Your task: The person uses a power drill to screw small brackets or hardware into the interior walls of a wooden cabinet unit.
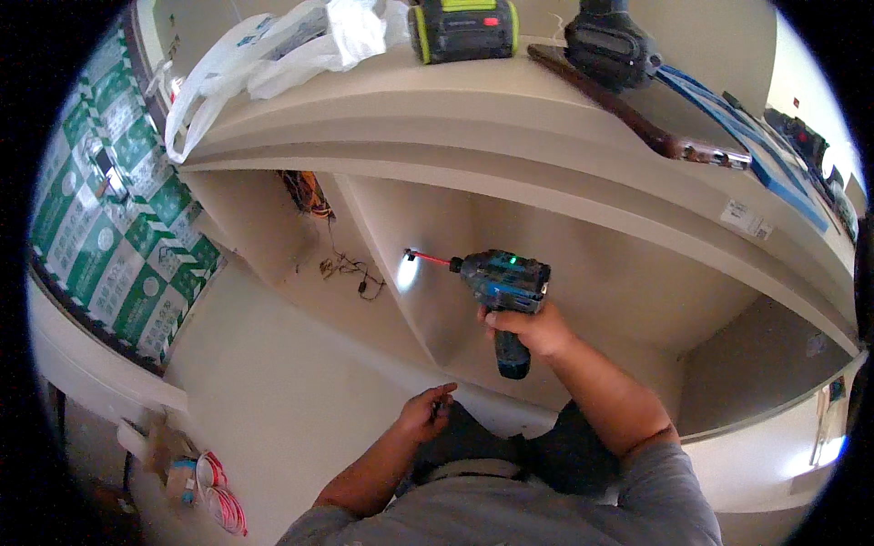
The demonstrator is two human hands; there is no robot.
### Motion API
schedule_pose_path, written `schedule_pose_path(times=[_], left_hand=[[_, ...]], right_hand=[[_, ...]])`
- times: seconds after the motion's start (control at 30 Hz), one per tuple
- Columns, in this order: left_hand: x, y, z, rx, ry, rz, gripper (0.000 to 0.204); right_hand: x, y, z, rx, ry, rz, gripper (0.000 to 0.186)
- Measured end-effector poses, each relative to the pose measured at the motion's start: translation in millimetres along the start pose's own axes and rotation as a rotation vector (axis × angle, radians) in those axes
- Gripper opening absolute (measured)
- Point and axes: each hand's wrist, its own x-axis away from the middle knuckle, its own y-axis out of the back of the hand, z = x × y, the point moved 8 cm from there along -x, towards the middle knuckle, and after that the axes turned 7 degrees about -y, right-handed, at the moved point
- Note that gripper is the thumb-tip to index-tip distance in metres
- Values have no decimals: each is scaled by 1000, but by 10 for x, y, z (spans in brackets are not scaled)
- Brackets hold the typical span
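My right hand grips a black-and-blue cordless driver, a small green light showing on its top. Its long red bit reaches to a small black piece on the upright partition inside the cabinet, where a bright patch of light falls. My left hand is low, to the left of the driver's base, fingers curled round something small and dark that I cannot make out.
On the cabinet top lie a white bag, lime-trimmed tool, phone, black tool and blue item. Wires trail in the left compartment. Green-patterned sheeting covers the left door. Red coils lie lower left.
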Motion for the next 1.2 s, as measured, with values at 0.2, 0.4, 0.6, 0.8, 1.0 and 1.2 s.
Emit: schedule_pose_path(times=[0.2, 0.4, 0.6, 0.8, 1.0, 1.2], left_hand=[[227, -368, -175, -31, -107, -30, 27], [88, -128, -61, -2, -110, -1, 24], [194, -344, -461, -334, -503, 36, 29], [27, -520, -975, 6, -393, 69, 23], [157, -1150, -1334, 53, -499, 150, 20], [-18, -1232, -1412, 85, -502, 76, 17]], right_hand=[[-9, 4, -12, -43, -16, -11, 40], [-24, -10, -11, -57, 6, 14, 45], [37, 55, 8, -20, -7, -30, 43], [126, 231, -130, -29, -154, -52, 44], [335, 503, -262, 81, -235, 32, 50], [273, 487, -67, 163, -279, -39, 49]])
